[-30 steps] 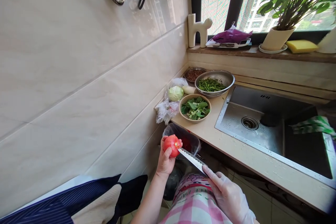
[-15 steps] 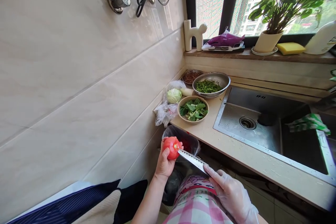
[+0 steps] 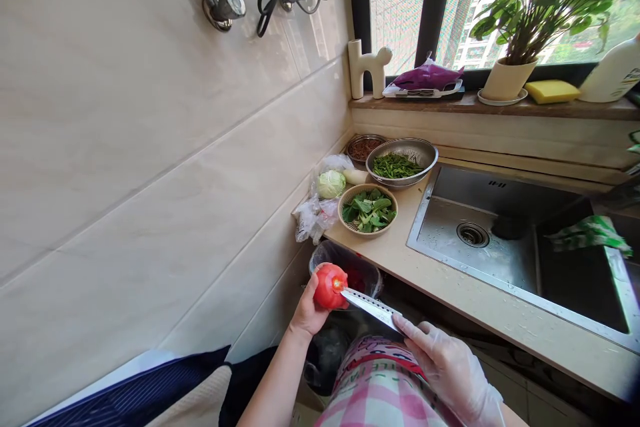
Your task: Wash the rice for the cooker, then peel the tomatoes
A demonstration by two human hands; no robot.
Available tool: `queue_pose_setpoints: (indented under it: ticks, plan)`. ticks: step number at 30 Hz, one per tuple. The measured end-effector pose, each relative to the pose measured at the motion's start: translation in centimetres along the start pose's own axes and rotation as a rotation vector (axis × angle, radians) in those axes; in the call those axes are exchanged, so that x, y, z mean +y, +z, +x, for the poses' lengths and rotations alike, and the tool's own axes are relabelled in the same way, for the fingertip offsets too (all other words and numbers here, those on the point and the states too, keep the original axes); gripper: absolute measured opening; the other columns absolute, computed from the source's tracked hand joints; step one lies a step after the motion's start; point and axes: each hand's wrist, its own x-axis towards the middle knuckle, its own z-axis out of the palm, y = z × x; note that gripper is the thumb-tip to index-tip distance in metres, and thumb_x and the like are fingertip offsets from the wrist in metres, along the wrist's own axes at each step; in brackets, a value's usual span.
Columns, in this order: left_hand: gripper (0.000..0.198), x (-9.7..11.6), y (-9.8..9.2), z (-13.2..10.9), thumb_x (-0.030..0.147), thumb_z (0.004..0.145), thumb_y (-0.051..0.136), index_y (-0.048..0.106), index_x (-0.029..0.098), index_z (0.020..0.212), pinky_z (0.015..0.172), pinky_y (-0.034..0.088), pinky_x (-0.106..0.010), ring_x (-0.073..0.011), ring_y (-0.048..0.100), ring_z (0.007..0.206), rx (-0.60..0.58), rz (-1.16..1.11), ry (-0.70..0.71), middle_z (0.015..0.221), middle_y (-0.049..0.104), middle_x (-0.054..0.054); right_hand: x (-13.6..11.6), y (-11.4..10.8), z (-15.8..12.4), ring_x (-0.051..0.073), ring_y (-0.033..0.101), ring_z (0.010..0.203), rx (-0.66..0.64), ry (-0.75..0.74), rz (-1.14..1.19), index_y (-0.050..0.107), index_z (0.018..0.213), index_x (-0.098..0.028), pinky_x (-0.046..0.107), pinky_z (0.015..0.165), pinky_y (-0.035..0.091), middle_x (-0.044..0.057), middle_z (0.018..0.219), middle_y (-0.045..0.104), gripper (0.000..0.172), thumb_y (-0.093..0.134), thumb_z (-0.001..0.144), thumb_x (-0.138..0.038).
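Observation:
A red tomato [image 3: 327,287] rests in my bare left hand [image 3: 307,312], its stem end turned toward the right. My right hand [image 3: 443,363] wears a clear glove and is closed round the handle of a knife [image 3: 369,307]. The blade has a row of holes, and its tip touches the tomato at the stem end. Below and behind the tomato stands a bin [image 3: 367,268] lined with a plastic bag, with something red inside. The knife's handle is mostly hidden by my glove.
On the counter [image 3: 450,279] are a basket of leafy greens [image 3: 369,210], a steel colander [image 3: 427,150] of green vegetables, a bowl of brown food [image 3: 365,147] and a bagged cabbage [image 3: 331,184]. A steel sink [image 3: 440,213] lies right, with a green-and-white cloth [image 3: 595,233].
My left hand has turned the tomato slightly and its fingers have shifted round it. The knife and my right hand have moved slightly right and down, with the tip still at the stem end.

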Motion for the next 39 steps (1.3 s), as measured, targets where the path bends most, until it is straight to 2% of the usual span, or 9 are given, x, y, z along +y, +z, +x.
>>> queue_pose_setpoints:
  ticks: [3, 5, 12, 18, 24, 29, 34, 37, 39]
  plan:
    - [0.051, 0.5, -0.4, 0.2, 0.047, 0.083, 0.058, 0.047, 0.016, 0.122, 0.061, 0.057, -0.038, -0.0300, 0.066, 0.090, -0.126, -0.031, -0.018, 0.115, 0.064, -0.018, 0.0, -0.2, 0.2, 0.009, 0.060, 0.053, 0.000, -0.006, 0.036, 0.054, 0.131, -0.034, 0.017, 0.048, 0.045, -0.001, 0.070, 0.061, 0.042, 0.042, 0.092, -0.021]
    - [0.051, 0.8, -0.6, 0.4, 0.047, 0.083, 0.057, 0.051, 0.013, 0.120, 0.057, 0.056, -0.034, -0.0293, 0.069, 0.082, -0.181, -0.030, -0.055, 0.112, 0.066, -0.019, 0.0, -0.3, 0.4, 0.009, 0.060, 0.053, 0.004, -0.010, 0.050, 0.053, 0.132, -0.034, 0.017, 0.049, 0.046, 0.000, 0.071, 0.062, 0.043, 0.040, 0.093, -0.020]
    - [0.050, 1.3, -0.1, 1.1, 0.055, 0.086, 0.045, 0.054, 0.013, 0.113, 0.037, 0.043, -0.022, -0.0232, 0.067, 0.055, -0.255, 0.008, -0.095, 0.097, 0.069, -0.018, 0.0, -0.4, 0.7, 0.009, 0.060, 0.052, 0.001, -0.034, 0.019, 0.050, 0.134, -0.035, 0.017, 0.049, 0.046, 0.000, 0.071, 0.061, 0.045, 0.039, 0.093, -0.019]
    - [0.058, 1.5, 0.2, 1.4, 0.063, 0.083, 0.043, 0.060, 0.012, 0.104, 0.031, 0.034, -0.017, -0.0194, 0.065, 0.047, -0.171, 0.011, -0.167, 0.088, 0.071, -0.016, -0.2, -0.1, 0.8, 0.010, 0.059, 0.049, 0.026, -0.034, -0.016, 0.050, 0.134, -0.034, 0.018, 0.046, 0.045, -0.001, 0.071, 0.061, 0.046, 0.039, 0.092, -0.019]
    - [0.073, 1.9, 0.4, 1.7, 0.070, 0.080, 0.038, 0.067, 0.004, 0.090, 0.029, 0.029, -0.016, -0.0160, 0.059, 0.040, -0.030, 0.091, -0.309, 0.059, 0.064, -0.011, 0.1, 0.3, 0.8, 0.008, 0.055, 0.049, 0.116, -0.008, -0.032, 0.049, 0.135, -0.039, 0.015, 0.046, 0.041, 0.000, 0.071, 0.061, 0.047, 0.044, 0.091, -0.022]
    - [0.075, 2.3, 0.6, 1.9, 0.072, 0.080, 0.037, 0.068, 0.003, 0.083, 0.033, 0.035, -0.020, -0.0178, 0.061, 0.043, -0.007, 0.138, -0.333, 0.056, 0.064, -0.011, 0.0, 0.2, 1.0, 0.007, 0.052, 0.048, 0.136, -0.003, -0.021, 0.049, 0.134, -0.041, 0.015, 0.047, 0.041, -0.001, 0.069, 0.060, 0.048, 0.044, 0.090, -0.023]
    - [0.072, 2.9, 0.6, 2.2, 0.066, 0.085, 0.034, 0.066, 0.002, 0.089, 0.037, 0.042, -0.023, -0.0209, 0.064, 0.051, -0.077, 0.150, -0.379, 0.068, 0.067, -0.014, 0.0, -0.6, 0.9, 0.007, 0.054, 0.048, 0.104, -0.011, -0.017, 0.047, 0.135, -0.040, 0.015, 0.045, 0.040, -0.001, 0.068, 0.060, 0.048, 0.043, 0.091, -0.021]
    - [0.067, 3.3, 0.5, 2.2, 0.063, 0.087, 0.035, 0.061, 0.004, 0.104, 0.040, 0.048, -0.026, -0.0249, 0.069, 0.064, -0.148, 0.113, -0.349, 0.093, 0.068, -0.019, 0.1, -1.0, 0.8, 0.007, 0.055, 0.048, 0.080, -0.018, 0.005, 0.048, 0.135, -0.039, 0.014, 0.045, 0.040, -0.001, 0.067, 0.060, 0.047, 0.041, 0.092, -0.021]
    - [0.059, 3.4, 0.4, 2.1, 0.060, 0.086, 0.043, 0.053, 0.013, 0.119, 0.042, 0.049, -0.026, -0.0277, 0.070, 0.070, -0.234, 0.092, -0.264, 0.104, 0.066, -0.019, 0.0, -1.2, 0.7, 0.007, 0.055, 0.048, 0.071, -0.022, 0.024, 0.049, 0.135, -0.037, 0.014, 0.046, 0.041, -0.001, 0.067, 0.060, 0.047, 0.040, 0.092, -0.020]
